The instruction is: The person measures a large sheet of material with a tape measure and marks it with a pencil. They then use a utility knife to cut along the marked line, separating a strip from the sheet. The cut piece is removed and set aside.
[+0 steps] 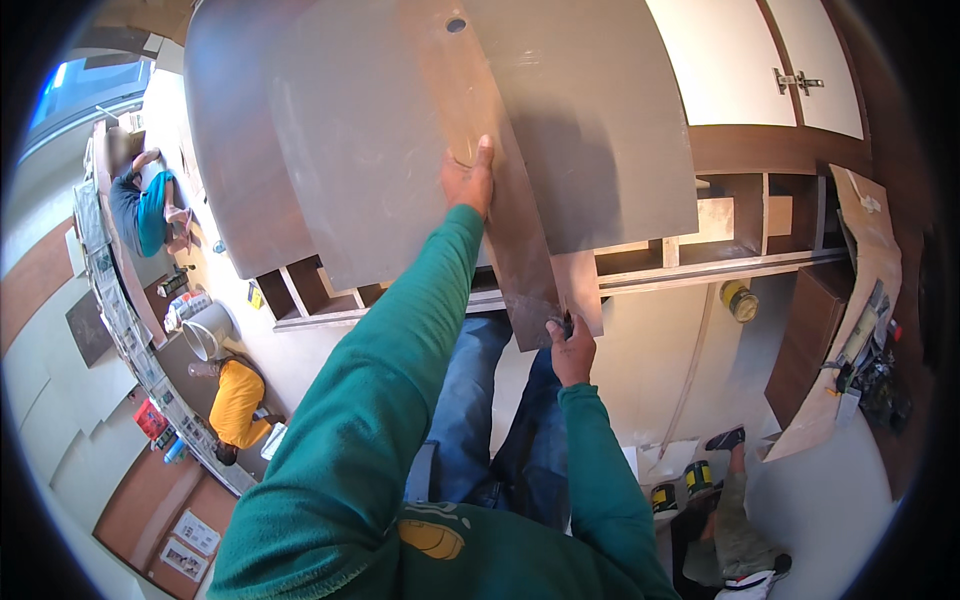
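A long, narrow brown board (510, 200) with a round hole near its far end lies slantwise over large grey-brown panels (600, 90). My left hand (468, 182) is on the board about midway, closed at its left side with the thumb pointing away from me. At the near end, my right hand (572, 352) grips the right corner between thumb and fingers. Something small and dark shows at those fingertips; I cannot make out what it is. A paler strip (577, 285) shows beneath the board beside the right hand.
Under the panels runs an open wooden frame (720, 215) with compartments. White cabinet doors (740, 60) with hinges lie at the far right. Cardboard (850, 300) and a tin (739, 300) are at the right. People (240, 408) sit at left and lower right; a bucket (208, 332) stands left.
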A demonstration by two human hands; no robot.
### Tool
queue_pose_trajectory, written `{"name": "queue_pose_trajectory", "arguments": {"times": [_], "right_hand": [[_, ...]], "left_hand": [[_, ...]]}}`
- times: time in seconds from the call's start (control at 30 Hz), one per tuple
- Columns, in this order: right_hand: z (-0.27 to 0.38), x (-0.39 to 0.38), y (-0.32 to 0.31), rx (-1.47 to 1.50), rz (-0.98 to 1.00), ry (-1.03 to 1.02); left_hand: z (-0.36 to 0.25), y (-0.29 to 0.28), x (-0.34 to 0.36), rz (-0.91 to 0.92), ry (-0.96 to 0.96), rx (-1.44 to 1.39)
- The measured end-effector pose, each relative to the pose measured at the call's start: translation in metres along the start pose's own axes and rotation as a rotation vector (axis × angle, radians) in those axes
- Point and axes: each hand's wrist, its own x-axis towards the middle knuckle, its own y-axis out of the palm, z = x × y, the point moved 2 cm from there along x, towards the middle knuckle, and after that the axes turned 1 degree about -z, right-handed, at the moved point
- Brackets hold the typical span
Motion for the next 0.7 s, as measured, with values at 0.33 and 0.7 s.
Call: {"name": "queue_pose_trajectory", "arguments": {"times": [0.33,0.7], "right_hand": [[0.016,0.031,0.035,-0.032,-0.157,-0.133],[0.025,0.033,0.037,-0.094,-0.206,-0.212]], "left_hand": [[-0.018,0.018,0.018,0.105,0.078,0.379],[0.003,0.042,0.034,-0.035,0.117,0.757]]}}
